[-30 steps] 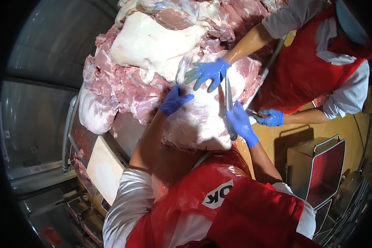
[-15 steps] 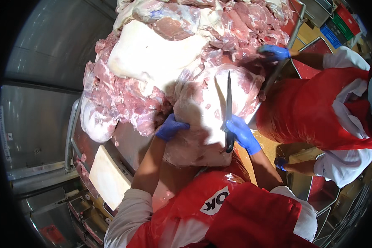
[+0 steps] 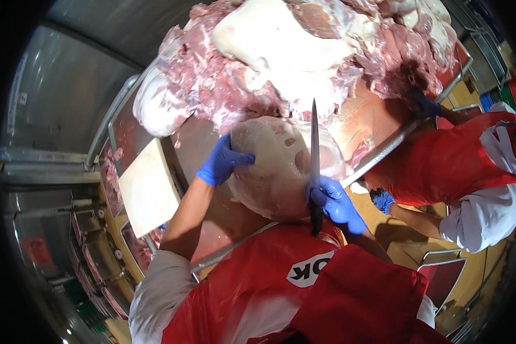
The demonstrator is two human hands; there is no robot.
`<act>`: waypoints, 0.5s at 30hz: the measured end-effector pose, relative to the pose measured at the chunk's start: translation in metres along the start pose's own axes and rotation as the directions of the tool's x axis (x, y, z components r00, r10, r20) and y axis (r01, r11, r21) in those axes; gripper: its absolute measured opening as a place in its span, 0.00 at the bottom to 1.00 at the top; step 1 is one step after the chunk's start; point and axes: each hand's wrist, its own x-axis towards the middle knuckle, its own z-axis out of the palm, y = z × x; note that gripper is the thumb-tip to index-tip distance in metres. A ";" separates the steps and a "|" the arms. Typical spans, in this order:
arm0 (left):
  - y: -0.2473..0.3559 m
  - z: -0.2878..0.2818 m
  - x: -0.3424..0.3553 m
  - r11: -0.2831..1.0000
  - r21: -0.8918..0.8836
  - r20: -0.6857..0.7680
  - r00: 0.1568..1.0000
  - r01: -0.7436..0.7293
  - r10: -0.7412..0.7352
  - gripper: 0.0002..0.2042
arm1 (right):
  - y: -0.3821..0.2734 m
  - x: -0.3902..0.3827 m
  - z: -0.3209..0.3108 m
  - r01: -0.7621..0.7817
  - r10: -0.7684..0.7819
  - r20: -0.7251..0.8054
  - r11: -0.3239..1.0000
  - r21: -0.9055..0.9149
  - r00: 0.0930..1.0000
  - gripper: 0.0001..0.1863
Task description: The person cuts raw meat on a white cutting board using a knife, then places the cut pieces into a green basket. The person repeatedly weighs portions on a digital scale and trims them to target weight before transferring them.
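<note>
A large skin-covered piece of meat [image 3: 269,183], pale with small pink patches, lies at the near edge of the metal table. My left hand [image 3: 219,163], in a blue glove, grips its left side with the thumb on top; the other fingers are partly hidden. At its right side, my gloved right hand [image 3: 337,202] is closed around the black handle of a knife [image 3: 315,143]. The long narrow blade points away from me, over the meat. Behind it rises a big pile of raw meat [image 3: 241,86] with a broad white slab of skin [image 3: 286,46] on top.
A white cutting board [image 3: 149,189] rests at the table's left edge. To the right stands a person in a red apron [image 3: 447,152], whose gloved hand [image 3: 423,104] is by the pile. A metal rail [image 3: 384,152] edges the table there.
The piece of meat has come away from the pile toward me and shows a different face. Both my hands have shifted with it, the knife still in the right. The view has turned somewhat.
</note>
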 end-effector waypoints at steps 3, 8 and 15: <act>0.035 -0.001 -0.018 0.948 0.289 -0.029 0.989 -0.132 0.147 0.30 | 0.003 0.019 0.019 0.185 -0.184 0.027 0.947 -0.263 0.983 0.10; 0.085 0.023 -0.041 0.689 0.662 0.107 0.948 -0.294 0.301 0.29 | 0.045 0.049 0.031 0.032 0.004 -0.095 0.927 0.373 0.995 0.10; -0.028 0.052 -0.008 0.413 0.818 0.164 0.851 -0.400 0.499 0.23 | 0.135 0.080 -0.002 0.183 -0.117 -0.145 0.733 0.655 0.983 0.27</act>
